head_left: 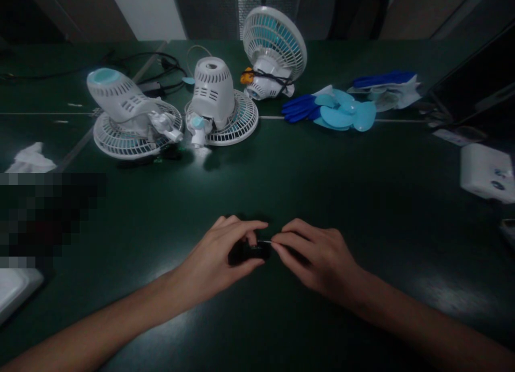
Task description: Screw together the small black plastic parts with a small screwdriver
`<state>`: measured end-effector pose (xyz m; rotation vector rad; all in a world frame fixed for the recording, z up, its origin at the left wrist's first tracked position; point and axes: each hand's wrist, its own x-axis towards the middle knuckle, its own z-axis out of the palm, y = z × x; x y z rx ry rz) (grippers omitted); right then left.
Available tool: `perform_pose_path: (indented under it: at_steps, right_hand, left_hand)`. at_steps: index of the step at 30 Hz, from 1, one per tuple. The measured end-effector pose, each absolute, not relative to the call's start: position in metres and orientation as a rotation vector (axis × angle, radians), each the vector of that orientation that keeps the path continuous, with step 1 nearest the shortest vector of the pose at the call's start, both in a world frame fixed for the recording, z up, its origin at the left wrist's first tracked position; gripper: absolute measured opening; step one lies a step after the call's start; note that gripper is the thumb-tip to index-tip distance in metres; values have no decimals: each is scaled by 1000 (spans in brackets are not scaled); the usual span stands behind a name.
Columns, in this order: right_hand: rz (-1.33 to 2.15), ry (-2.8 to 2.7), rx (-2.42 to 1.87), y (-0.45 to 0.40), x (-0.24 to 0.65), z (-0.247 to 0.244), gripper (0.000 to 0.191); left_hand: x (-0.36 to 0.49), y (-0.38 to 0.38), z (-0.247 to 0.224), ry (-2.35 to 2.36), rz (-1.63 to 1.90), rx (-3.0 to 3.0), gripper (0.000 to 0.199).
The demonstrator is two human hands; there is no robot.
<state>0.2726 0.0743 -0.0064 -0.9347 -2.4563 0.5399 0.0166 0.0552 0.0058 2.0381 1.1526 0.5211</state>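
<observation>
Low over the green table, my left hand (227,248) curves around a small dark round object (261,250), thumb on the near side and fingers on the far side. What this object is, I cannot make out. My right hand (317,248) is closed in a pinch on a thin, light metal pin (264,241). The pin's other end reaches to the dark object, beside a bent finger of my left hand. The fingertips of both hands are close together but apart.
Beyond my hands lie a white fan with a light blue cap (134,114), a second white fan (213,101) and a third with its cord wrapped (276,50). Light blue fan blades (346,110) rest beside blue gloves (300,108). A white box (486,172) stands at right.
</observation>
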Motion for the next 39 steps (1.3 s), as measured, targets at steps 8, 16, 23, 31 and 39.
perform_pose_path:
  at_steps: [8, 16, 23, 31, 39]
  right_hand:
    - [604, -2277, -1091, 78, 274, -3, 14]
    - [660, -2208, -1123, 80, 275, -2, 12]
    - [696, -2207, -1102, 80, 277, -1, 12]
    - [697, -2187, -1112, 81, 276, -1, 12]
    - [741, -2194, -1101, 81, 278, -1, 12]
  left_hand:
    - [14, 51, 6, 1199, 511, 2046, 64]
    - [14, 50, 9, 1181, 580, 2294, 18]
    - [-9, 67, 7, 1081, 536, 2553, 21]
    - [-18, 73, 10, 750, 348, 2700, 26]
    - [-66, 105, 8, 1212, 316, 2584, 29]
